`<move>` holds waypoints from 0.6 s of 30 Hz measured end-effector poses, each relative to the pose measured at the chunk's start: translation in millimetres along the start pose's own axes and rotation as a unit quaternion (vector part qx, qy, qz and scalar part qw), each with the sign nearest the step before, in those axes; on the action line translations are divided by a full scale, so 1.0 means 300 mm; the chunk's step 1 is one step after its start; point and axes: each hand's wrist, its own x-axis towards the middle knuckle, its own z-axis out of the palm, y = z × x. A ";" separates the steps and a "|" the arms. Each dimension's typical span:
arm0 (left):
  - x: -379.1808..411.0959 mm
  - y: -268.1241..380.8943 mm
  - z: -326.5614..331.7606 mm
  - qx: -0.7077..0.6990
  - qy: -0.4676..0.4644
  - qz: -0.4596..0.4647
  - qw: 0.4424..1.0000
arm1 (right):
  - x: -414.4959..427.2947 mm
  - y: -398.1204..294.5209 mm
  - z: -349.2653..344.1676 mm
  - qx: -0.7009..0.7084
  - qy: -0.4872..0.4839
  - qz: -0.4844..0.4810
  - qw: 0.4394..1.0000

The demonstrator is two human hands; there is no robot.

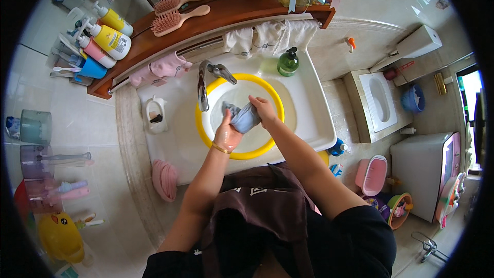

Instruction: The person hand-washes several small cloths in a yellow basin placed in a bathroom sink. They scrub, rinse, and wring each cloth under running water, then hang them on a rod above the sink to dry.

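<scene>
Between my two hands is a wet, bunched grey-blue cloth point(245, 118), held above a white basin with a yellow rim point(280, 102). My left hand point(228, 133), with a gold bangle at the wrist, grips the cloth's lower left part, thumb upward. My right hand point(264, 111) grips its right side. Water stands in the basin, which sits in a white sink point(308, 104). A chrome faucet point(203, 88) rises at the basin's upper left edge.
A green pump bottle point(288, 62) stands at the sink's back right, a white soap dish point(156, 115) at its left. A pink cloth point(164, 180) hangs over the front left edge. Towels point(270, 38) hang behind, below a wooden shelf point(224, 5) with hairbrushes and pump bottles.
</scene>
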 end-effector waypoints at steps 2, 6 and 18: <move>-0.015 0.034 -0.050 -0.061 0.055 0.022 0.996 | -0.048 -0.030 -0.045 0.274 -0.121 0.108 0.948; -0.042 0.058 -0.051 -0.078 0.063 0.009 0.995 | -0.126 -0.057 -0.112 0.346 -0.250 0.116 0.897; -0.030 0.018 -0.061 -0.011 0.087 0.071 0.994 | -0.112 -0.064 -0.109 0.368 -0.185 0.049 0.910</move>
